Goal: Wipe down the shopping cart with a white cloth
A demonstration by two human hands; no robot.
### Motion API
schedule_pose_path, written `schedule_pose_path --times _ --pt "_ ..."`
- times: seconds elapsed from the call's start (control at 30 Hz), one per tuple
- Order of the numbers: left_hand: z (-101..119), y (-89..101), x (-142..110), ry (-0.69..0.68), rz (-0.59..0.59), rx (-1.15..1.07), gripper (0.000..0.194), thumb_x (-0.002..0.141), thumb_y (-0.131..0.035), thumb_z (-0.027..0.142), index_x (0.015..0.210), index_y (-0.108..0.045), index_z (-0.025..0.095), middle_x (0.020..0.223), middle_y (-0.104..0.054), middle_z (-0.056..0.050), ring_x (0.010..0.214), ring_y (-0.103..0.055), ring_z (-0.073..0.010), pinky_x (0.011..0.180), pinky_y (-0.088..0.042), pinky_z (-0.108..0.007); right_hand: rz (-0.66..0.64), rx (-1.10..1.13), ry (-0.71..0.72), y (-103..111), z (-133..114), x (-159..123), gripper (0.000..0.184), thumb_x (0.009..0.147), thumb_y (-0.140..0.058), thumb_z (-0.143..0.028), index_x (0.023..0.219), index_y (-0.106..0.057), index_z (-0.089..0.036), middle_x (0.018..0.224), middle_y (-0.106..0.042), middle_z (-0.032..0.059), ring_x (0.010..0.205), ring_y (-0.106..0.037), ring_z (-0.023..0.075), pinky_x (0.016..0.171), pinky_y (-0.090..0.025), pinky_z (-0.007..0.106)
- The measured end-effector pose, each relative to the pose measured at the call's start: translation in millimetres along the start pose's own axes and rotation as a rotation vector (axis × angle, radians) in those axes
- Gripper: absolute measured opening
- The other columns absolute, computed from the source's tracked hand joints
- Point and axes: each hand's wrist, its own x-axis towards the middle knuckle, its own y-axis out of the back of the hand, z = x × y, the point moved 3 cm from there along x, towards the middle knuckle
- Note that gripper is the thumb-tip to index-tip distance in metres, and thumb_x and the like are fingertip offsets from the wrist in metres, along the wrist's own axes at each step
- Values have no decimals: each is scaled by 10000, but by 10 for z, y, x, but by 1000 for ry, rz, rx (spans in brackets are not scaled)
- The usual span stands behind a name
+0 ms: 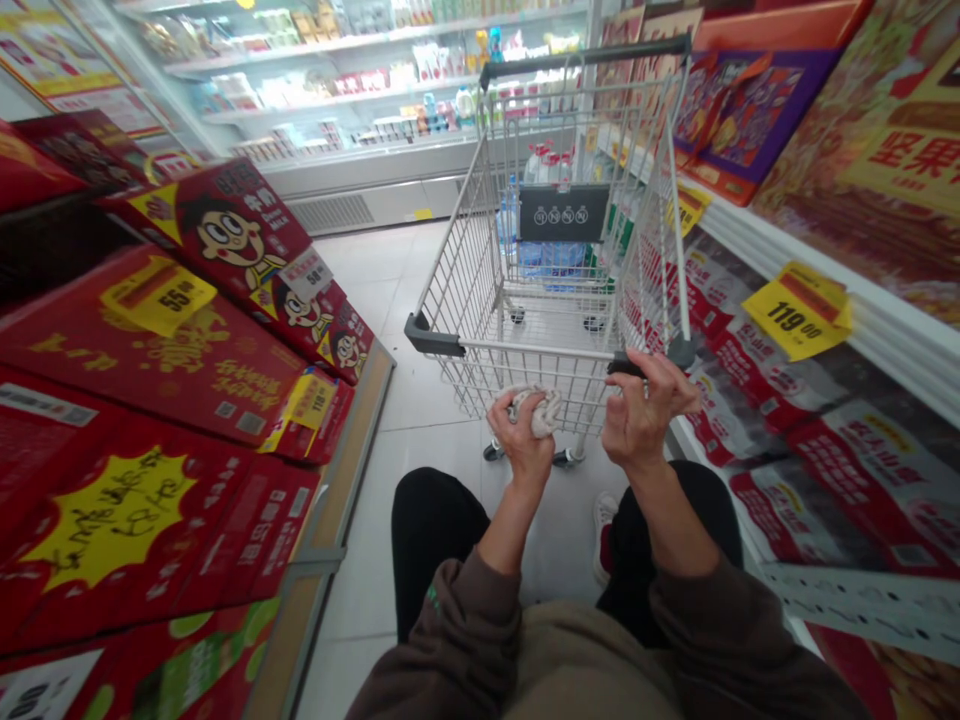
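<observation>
A wire shopping cart (551, 355) stands in front of my knees, with a dark handle bar at its far end and black corner pieces on its near rim. My left hand (523, 432) is closed around a crumpled whitish cloth (546, 410), close to the cart's near wire wall. At the near right corner, my right hand (646, 408) has its fingers curled on the black corner piece (628, 364). A dark sign plate (564, 213) with several round symbols hangs at the cart's far end.
On the left, red gift boxes (150, 360) with yellow price tags are stacked on a low stand. Shelves of packaged goods (847, 440) run close along the right. Bottle packs (555, 262) stand beyond the cart, before a lit refrigerated shelf (360, 100). Pale floor tiles (409, 400) show between.
</observation>
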Motion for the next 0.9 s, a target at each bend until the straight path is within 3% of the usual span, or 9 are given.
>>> schedule_pose_path --times 0.23,0.43,0.53,0.73,0.8,0.9 --pt "-164 70 118 76 101 -58 273 817 -693 138 1074 -721 228 1164 -515 -95 1153 -536 -264 1026 -466 -440 6 16 -6 15 -17 10 339 1001 -366 -358 879 -643 -205 1318 -606 94 1302 -476 283 1059 -295 486" --pt "-449 80 109 311 248 -76 271 832 -752 256 1094 -698 215 1122 -491 -76 1129 -561 -242 1064 -469 -430 0 13 36 10 -13 13 349 1007 -371 -345 852 -648 -199 1329 -597 100 1304 -473 272 1058 -287 464" --pt "-350 102 97 230 221 -85 254 849 -731 230 1100 -698 213 1165 -482 -86 1169 -550 -244 1069 -471 -428 -3 5 24 3 -14 0 373 1008 -363 -358 835 -655 -202 1340 -591 98 1311 -466 276 1059 -293 472" --pt "38 -33 -94 -36 -39 -117 232 851 -701 156 1064 -737 241 1174 -512 -91 1126 -535 -248 981 -505 -420 -8 -25 3 17 -10 -9 430 1013 -344 -398 806 -667 -205 1335 -595 103 1302 -475 286 1057 -300 487" --pt "-10 -62 -109 2 -32 -82 252 838 -682 123 1058 -740 234 1165 -520 -96 1124 -533 -254 985 -498 -433 -36 -38 11 26 0 -5 434 1012 -340 -396 811 -675 -207 1337 -599 104 1304 -477 284 1052 -310 481" --pt "-229 -17 -33 129 92 -54 254 832 -684 128 1065 -725 219 1165 -515 -99 1154 -535 -260 1028 -481 -449 -54 -31 18 36 8 0 418 1008 -348 -381 812 -674 -209 1343 -606 96 1312 -473 279 1052 -314 473"
